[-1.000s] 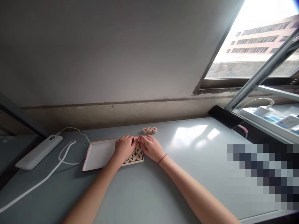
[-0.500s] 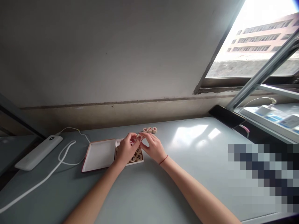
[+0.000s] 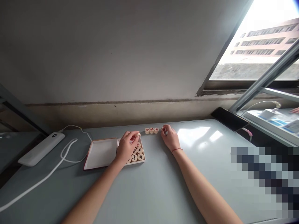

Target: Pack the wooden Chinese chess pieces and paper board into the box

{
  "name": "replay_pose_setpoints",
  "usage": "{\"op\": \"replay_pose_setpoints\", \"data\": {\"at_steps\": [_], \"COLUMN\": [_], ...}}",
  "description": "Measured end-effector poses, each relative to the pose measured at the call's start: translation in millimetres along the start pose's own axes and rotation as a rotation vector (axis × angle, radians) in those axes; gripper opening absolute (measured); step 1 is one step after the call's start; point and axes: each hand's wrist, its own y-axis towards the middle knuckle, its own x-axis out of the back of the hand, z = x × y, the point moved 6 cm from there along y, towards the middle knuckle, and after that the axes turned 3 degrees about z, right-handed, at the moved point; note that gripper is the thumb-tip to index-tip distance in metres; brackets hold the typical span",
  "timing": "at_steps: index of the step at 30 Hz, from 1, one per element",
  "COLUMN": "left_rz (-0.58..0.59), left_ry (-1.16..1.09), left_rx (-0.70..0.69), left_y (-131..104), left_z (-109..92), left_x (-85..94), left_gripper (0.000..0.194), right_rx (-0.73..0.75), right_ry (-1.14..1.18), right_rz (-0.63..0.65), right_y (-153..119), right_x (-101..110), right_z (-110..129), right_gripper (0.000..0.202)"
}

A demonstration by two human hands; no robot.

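Note:
My left hand (image 3: 127, 144) is over the open box (image 3: 144, 156), pinching a round xiangqi piece (image 3: 138, 134) between thumb and fingertips. Inside the box, several pale wooden pieces (image 3: 134, 157) with painted characters lie in rows, partly covered by the hand. My right hand (image 3: 170, 137), a red string round its wrist, rests low at the right end of a row of three xiangqi pieces (image 3: 151, 130). Its fingers are curled round another piece, of which only a pale edge shows. The box's lid (image 3: 100, 154) lies flat on the left.
A white power bank (image 3: 42, 149) with a white cable (image 3: 39, 182) lies at the left of the grey table (image 3: 144, 193). A dark phone (image 3: 227, 119) leans by the metal frame on the right, beside a white box (image 3: 268, 119). The wall runs behind the table.
My hands were together over the box at a piece. The right has moved away to the right end of the row, while the left stays above the box, holding a piece.

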Motion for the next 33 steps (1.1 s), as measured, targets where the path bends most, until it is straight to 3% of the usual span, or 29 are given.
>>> {"op": "replay_pose_setpoints", "data": {"at_steps": [4, 7, 8, 12, 14, 17, 22, 27, 30, 33], "left_rz": [0.024, 0.024, 0.021, 0.026, 0.031, 0.050, 0.106, 0.109, 0.114, 0.116], "left_ry": [-0.003, 0.058, 0.086, 0.119, 0.081, 0.013, -0.009, 0.043, 0.048, 0.030], "left_rx": [0.011, 0.020, 0.022, 0.057, 0.077, 0.106, 0.123, 0.151, 0.171, 0.173], "left_y": [0, -1, -1, 0, 0, 0, -1, -3, -3, -3], "left_z": [3, -2, -4, -11, -12, -11, -10, -11, -10, -9], "left_x": [-1.7, -1.1, -0.7, 1.0, 2.0, 2.1, -2.2, -1.5, -0.5, 0.2], "left_gripper": [0.025, 0.026, 0.025, 0.021, 0.020, 0.020, 0.026, 0.026, 0.025, 0.025], "right_rx": [0.049, 0.112, 0.171, 0.639, 0.731, 0.758, 0.712, 0.208, 0.021, 0.000], "right_ry": [-0.028, -0.029, -0.017, 0.086, 0.114, 0.136, 0.151, 0.057, -0.056, -0.089], "right_rz": [0.019, -0.037, -0.054, -0.006, 0.007, -0.009, -0.036, -0.185, -0.076, 0.010], "right_y": [-1, -4, -7, -33, -43, -49, -40, -9, -1, -2], "right_x": [-1, 12, 16, 21, 19, 17, 21, 31, 20, 9], "right_z": [6, 29, 43, 113, 132, 142, 127, 53, 17, 7], "right_gripper": [0.021, 0.024, 0.024, 0.028, 0.025, 0.023, 0.019, 0.011, 0.012, 0.012]}}
